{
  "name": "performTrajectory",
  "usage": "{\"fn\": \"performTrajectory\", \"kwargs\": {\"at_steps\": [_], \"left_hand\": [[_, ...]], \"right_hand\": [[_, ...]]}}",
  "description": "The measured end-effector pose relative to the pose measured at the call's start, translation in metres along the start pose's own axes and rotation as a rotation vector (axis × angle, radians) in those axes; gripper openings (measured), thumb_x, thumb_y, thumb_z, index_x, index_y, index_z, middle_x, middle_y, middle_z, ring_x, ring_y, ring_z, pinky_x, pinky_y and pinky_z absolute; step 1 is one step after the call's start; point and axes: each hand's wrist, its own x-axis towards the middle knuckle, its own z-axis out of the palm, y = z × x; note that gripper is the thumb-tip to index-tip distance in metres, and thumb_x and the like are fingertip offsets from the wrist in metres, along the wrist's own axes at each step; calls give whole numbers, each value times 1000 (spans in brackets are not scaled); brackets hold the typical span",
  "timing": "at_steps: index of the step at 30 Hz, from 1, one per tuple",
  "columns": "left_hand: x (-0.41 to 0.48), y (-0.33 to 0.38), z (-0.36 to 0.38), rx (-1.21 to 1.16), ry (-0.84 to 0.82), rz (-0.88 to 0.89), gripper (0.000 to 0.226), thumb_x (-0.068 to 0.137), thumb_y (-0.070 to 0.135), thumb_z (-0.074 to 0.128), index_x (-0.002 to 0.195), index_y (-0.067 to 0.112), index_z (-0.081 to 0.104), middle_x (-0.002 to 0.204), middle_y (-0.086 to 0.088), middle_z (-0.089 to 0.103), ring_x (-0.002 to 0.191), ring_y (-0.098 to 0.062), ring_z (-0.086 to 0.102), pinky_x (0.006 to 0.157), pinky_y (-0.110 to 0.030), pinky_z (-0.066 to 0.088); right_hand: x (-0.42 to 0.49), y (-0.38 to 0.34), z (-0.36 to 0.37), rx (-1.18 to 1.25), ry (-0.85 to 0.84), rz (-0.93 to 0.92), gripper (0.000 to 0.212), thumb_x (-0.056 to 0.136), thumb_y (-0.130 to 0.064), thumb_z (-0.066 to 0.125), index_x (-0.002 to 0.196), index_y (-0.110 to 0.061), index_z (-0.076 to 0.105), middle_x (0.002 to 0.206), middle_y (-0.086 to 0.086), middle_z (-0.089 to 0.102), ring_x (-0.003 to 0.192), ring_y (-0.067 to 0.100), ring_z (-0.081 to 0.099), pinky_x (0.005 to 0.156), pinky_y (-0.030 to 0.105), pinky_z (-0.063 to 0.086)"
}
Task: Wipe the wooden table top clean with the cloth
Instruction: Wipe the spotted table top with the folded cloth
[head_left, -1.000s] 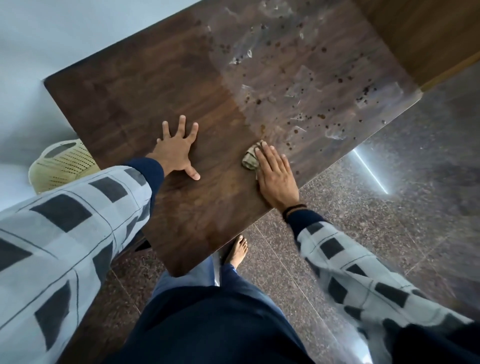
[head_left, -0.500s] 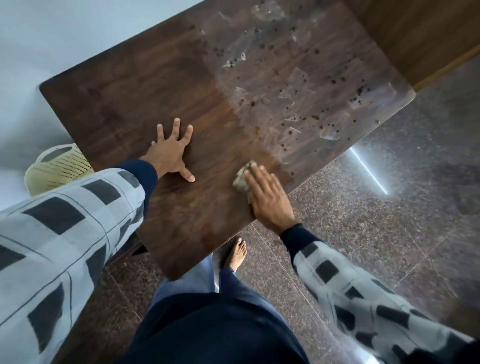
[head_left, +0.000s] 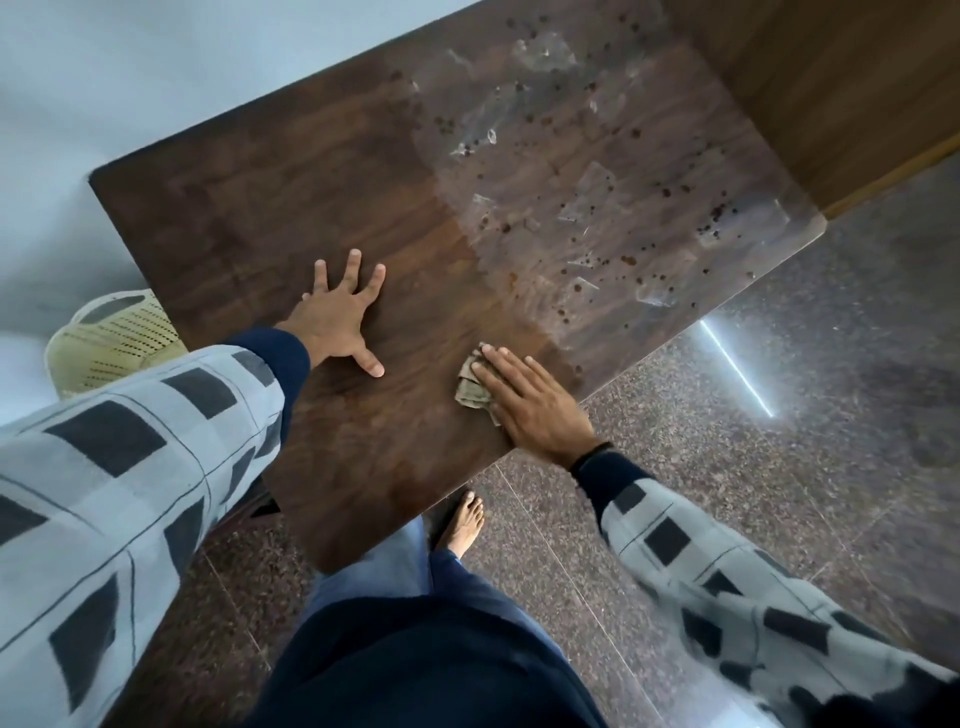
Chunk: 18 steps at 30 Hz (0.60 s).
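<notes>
The dark wooden table top (head_left: 270, 208) fills the middle of the head view. Its left part looks clean and dark, while its right part carries brown spots and pale smears (head_left: 597, 208). My left hand (head_left: 337, 317) lies flat on the wood with its fingers spread. A small crumpled beige cloth (head_left: 470, 389) sits near the table's near edge. My right hand (head_left: 530, 405) presses it down with straight fingers, and only the cloth's left side shows from under the palm.
A cream perforated basket (head_left: 111, 343) stands on the floor left of the table. A wooden cabinet (head_left: 831, 93) adjoins the far right corner. Speckled stone floor (head_left: 779, 441) runs along the right, and my bare foot (head_left: 465, 519) stands under the near edge.
My right hand has dragged the cloth leftward and back toward the near edge, away from the spotted area. My left hand has stayed planted on the wood.
</notes>
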Motion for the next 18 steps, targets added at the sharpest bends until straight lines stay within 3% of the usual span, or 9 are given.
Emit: {"fn": "performTrajectory", "kwargs": {"at_steps": [2, 6, 9, 12, 14, 18], "left_hand": [[-2, 0, 1, -14, 3, 4, 155, 52, 58, 92, 153, 39, -24, 157, 5, -41, 146, -46, -23, 113, -68, 18], [-5, 1, 3, -12, -1, -2, 154, 53, 57, 92, 153, 39, -24, 157, 5, -41, 146, -46, -23, 114, -67, 18], [-5, 1, 0, -19, 0, -6, 153, 54, 56, 92, 153, 39, -23, 157, 5, -41, 146, -46, -24, 115, -66, 17], [-4, 2, -2, -32, 2, -9, 154, 54, 54, 93, 153, 39, -24, 156, 5, -41, 146, -45, -25, 114, -66, 17], [-2, 2, -2, -41, -5, -9, 154, 54, 54, 93, 152, 39, -24, 156, 6, -42, 145, -44, -26, 115, -66, 16], [-2, 0, 2, -42, -12, -19, 155, 52, 55, 93, 152, 40, -26, 155, 7, -43, 145, -44, -27, 115, -65, 15]], "right_hand": [[15, 25, -12, 4, -5, 62, 58, 110, -35, 31, 164, -24, 12, 171, 0, 6, 158, 19, 7, 128, 46, 13], [33, 13, -14, 97, 124, 439, 57, 108, -32, 37, 162, -21, 23, 170, 3, 14, 157, 22, 12, 127, 49, 14], [19, -12, 2, 39, 109, 225, 57, 108, -34, 36, 162, -22, 23, 171, 3, 14, 157, 21, 12, 126, 45, 18], [26, 15, -4, -7, 44, 1, 57, 109, -35, 34, 163, -23, 20, 171, 1, 12, 157, 19, 11, 126, 44, 19], [49, 28, -15, 16, 38, 68, 57, 108, -35, 36, 162, -24, 21, 171, -1, 12, 157, 19, 12, 126, 47, 18], [83, 6, -19, 112, 107, 378, 58, 107, -35, 35, 162, -23, 22, 171, 0, 12, 158, 20, 9, 128, 46, 10]]}}
